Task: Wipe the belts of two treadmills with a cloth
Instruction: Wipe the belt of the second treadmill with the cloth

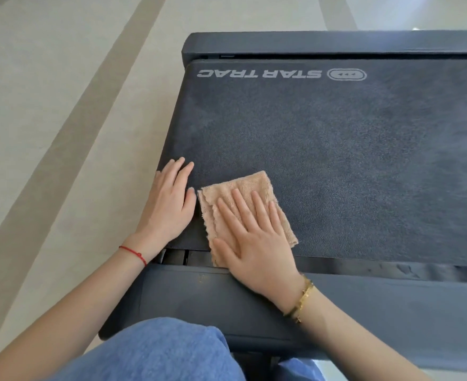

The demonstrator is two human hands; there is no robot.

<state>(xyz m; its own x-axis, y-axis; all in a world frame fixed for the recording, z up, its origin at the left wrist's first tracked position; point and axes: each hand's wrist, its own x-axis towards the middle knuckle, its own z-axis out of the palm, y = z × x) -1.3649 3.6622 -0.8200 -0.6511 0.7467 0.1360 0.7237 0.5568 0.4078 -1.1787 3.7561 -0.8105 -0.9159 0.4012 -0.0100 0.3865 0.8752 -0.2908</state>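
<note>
A dark grey treadmill belt (323, 149) with a STAR TRAC logo fills the middle and right of the head view. A folded tan cloth (243, 188) lies on the belt near its left end. My right hand (254, 237) presses flat on the cloth with straight fingers spread. My left hand (169, 202) rests flat on the bare belt at its left edge, just beside the cloth. Part of the cloth is hidden under my right hand.
The treadmill's dark side rail (364, 303) runs along the near edge and another rail (323, 42) along the far edge. Pale tiled floor (61, 119) lies to the left. My knees in blue jeans (158, 353) sit at the bottom.
</note>
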